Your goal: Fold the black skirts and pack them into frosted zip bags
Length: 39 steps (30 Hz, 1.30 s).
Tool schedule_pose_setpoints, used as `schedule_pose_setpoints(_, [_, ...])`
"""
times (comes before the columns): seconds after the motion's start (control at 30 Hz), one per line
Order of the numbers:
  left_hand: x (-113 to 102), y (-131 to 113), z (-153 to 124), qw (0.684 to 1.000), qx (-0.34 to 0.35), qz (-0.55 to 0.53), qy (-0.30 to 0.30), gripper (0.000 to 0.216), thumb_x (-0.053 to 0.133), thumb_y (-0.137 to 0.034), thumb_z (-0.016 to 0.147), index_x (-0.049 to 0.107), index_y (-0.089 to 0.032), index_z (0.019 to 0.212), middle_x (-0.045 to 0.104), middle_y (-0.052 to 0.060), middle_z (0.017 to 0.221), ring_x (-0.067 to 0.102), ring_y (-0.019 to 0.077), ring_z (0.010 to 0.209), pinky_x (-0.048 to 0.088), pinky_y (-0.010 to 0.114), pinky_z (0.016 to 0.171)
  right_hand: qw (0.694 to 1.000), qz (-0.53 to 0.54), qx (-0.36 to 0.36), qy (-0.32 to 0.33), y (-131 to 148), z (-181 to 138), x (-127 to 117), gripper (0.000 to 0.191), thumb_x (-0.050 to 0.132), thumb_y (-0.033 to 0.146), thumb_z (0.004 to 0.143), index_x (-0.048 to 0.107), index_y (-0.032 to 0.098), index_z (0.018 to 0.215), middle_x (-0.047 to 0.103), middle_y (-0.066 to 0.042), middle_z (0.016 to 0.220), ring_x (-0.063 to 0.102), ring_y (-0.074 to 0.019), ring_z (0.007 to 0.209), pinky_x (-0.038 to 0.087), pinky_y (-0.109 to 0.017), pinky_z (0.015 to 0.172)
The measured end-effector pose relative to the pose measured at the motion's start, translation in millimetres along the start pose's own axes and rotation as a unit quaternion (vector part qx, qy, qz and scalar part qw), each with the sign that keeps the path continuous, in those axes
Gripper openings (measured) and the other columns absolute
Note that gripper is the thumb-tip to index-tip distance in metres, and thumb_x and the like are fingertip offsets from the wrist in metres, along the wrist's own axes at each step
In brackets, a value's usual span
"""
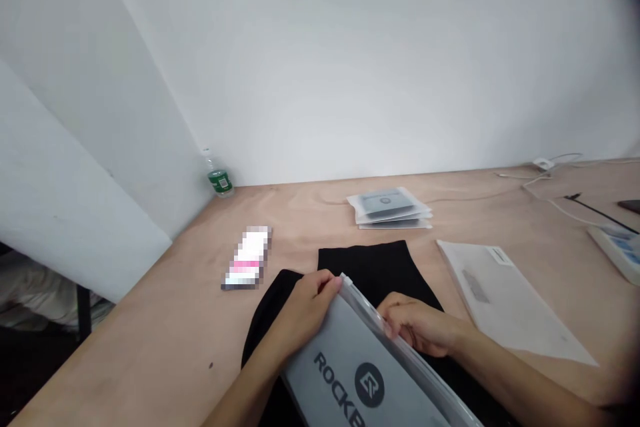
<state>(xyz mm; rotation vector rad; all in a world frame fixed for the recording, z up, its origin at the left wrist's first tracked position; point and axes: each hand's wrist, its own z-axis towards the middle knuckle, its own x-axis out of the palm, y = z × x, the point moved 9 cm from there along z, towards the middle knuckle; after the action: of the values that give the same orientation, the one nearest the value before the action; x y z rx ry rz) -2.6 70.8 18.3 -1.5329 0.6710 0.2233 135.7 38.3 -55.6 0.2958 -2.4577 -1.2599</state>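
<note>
From my head view, my left grip (306,312) is clamped on the far corner of a grey plastic zip bag (360,373) printed "ROCKB", the rest of the word cut off by the frame. My right grip (420,323) is clamped further along the same clear edge. The bag sits tilted over a black fabric (373,267) on the table (150,327). Pinching the edge with my 2 grips well apart keeps it taut and steady. Beyond lie a stack of flat packaged bags (387,208), a white flat envelope (505,300), a blurred packet (247,257) and a water bottle (218,177)
</note>
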Motion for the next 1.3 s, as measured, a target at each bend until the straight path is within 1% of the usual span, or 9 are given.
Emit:
schedule_pose_setpoints(0.17, [23.8, 0.0, -4.5, 1.0, -0.003, -0.005, 0.017, 0.031, 0.036, -0.04, 0.084, 0.04, -0.019, 0.061, 0.043, -0.004, 0.061, 0.041, 0.0125, 0.06, 0.029, 0.024, 0.055, 0.995, -0.028, -0.096, 0.016, 28.0, 7.4, 12.3, 0.023, 0.05, 0.036, 0.073, 0.042, 0.019, 0.06, 0.038, 0.007, 0.053, 0.032, -0.0048, 0.041, 0.018, -0.019, 0.038])
schedule_pose_setpoints(0.3, [30.8, -0.9, -9.6, 0.999, -0.022, -0.033, 0.027, 0.031, 0.04, -0.04, 0.083, 0.038, -0.02, 0.06, 0.04, -0.005, 0.059, 0.038, 0.0122, 0.058, 0.027, 0.023, 0.054, 0.976, -0.097, -0.197, 0.002, 49.2, 9.6, 21.0, 0.025, 0.049, 0.033, 0.078, 0.043, 0.018, 0.059, 0.035, 0.006, 0.056, 0.03, -0.0063, 0.051, 0.025, -0.019, 0.046])
schedule_pose_setpoints(0.47, [16.2, 9.7, -6.7, 0.996, -0.034, -0.082, -0.017, 0.031, 0.046, -0.041, 0.08, 0.043, -0.019, 0.058, 0.039, -0.005, 0.058, 0.037, 0.0119, 0.055, 0.027, 0.022, 0.05, 0.976, -0.139, -0.167, 0.019, 43.6, 2.6, 20.1, 0.027, 0.048, 0.036, 0.08, 0.044, 0.019, 0.06, 0.032, 0.007, 0.05, 0.025, -0.0065, 0.045, 0.018, -0.021, 0.041])
schedule_pose_setpoints(0.63, [-17.6, 35.8, 2.6, 0.988, -0.06, -0.111, -0.091, 0.033, 0.05, -0.045, 0.077, 0.047, -0.018, 0.057, 0.042, -0.005, 0.053, 0.039, 0.0119, 0.05, 0.029, 0.022, 0.047, 0.967, -0.192, -0.164, 0.022, 41.2, -13.8, 0.6, 0.027, 0.05, 0.034, 0.08, 0.049, 0.017, 0.06, 0.042, 0.006, 0.054, 0.036, -0.0064, 0.05, 0.027, -0.019, 0.046])
schedule_pose_setpoints(0.8, [-46.2, 58.4, 5.5, 0.969, -0.081, -0.148, -0.178, 0.032, 0.057, -0.046, 0.071, 0.049, -0.018, 0.057, 0.046, -0.005, 0.052, 0.041, 0.0124, 0.049, 0.032, 0.023, 0.047, 0.993, -0.087, -0.077, 0.023, 21.5, -14.0, -28.7, 0.023, 0.05, 0.041, 0.079, 0.05, 0.019, 0.071, 0.06, 0.001, 0.061, 0.06, -0.0153, 0.053, 0.043, -0.024, 0.047])
schedule_pose_setpoints(0.93, [-55.7, 66.2, 1.9, 0.945, -0.082, -0.192, -0.253, 0.032, 0.059, -0.045, 0.069, 0.05, -0.017, 0.058, 0.047, -0.004, 0.055, 0.042, 0.0124, 0.054, 0.034, 0.023, 0.05, 0.997, 0.036, -0.072, -0.006, 22.2, -13.4, -43.0, 0.024, 0.052, 0.041, 0.078, 0.051, 0.018, 0.073, 0.065, -0.003, 0.065, 0.064, -0.0164, 0.057, 0.049, -0.03, 0.056])
schedule_pose_setpoints(1.1, [-45.4, 55.5, -20.5, 0.882, -0.073, -0.279, -0.372, 0.027, 0.041, -0.047, 0.082, 0.045, -0.021, 0.077, 0.05, -0.005, 0.068, 0.049, 0.0116, 0.063, 0.042, 0.023, 0.06, 0.925, 0.355, -0.119, -0.063, 27.7, -14.1, -38.8, 0.03, 0.052, 0.045, 0.079, 0.056, 0.022, 0.097, 0.067, -0.005, 0.096, 0.064, -0.0187, 0.086, 0.049, -0.035, 0.077])
schedule_pose_setpoints(1.2, [-14.3, 34.6, -37.5, 0.861, -0.044, -0.36, -0.356, 0.025, 0.039, -0.047, 0.085, 0.04, -0.023, 0.078, 0.052, -0.006, 0.071, 0.054, 0.0115, 0.065, 0.046, 0.023, 0.062, 0.899, 0.41, -0.139, -0.072, 30.4, -13.7, -20.1, 0.032, 0.054, 0.044, 0.077, 0.056, 0.025, 0.103, 0.066, -0.005, 0.103, 0.061, -0.0206, 0.096, 0.048, -0.036, 0.084])
schedule_pose_setpoints(1.3, [18.5, 11.9, -47.2, 0.897, -0.029, -0.366, -0.245, 0.026, 0.046, -0.047, 0.083, 0.042, -0.023, 0.075, 0.055, -0.003, 0.071, 0.057, 0.0134, 0.065, 0.048, 0.024, 0.058, 0.91, 0.388, -0.119, -0.087, 29.9, -13.6, -6.4, 0.034, 0.062, 0.038, 0.074, 0.058, 0.022, 0.103, 0.067, -0.006, 0.102, 0.061, -0.0234, 0.096, 0.048, -0.038, 0.083])
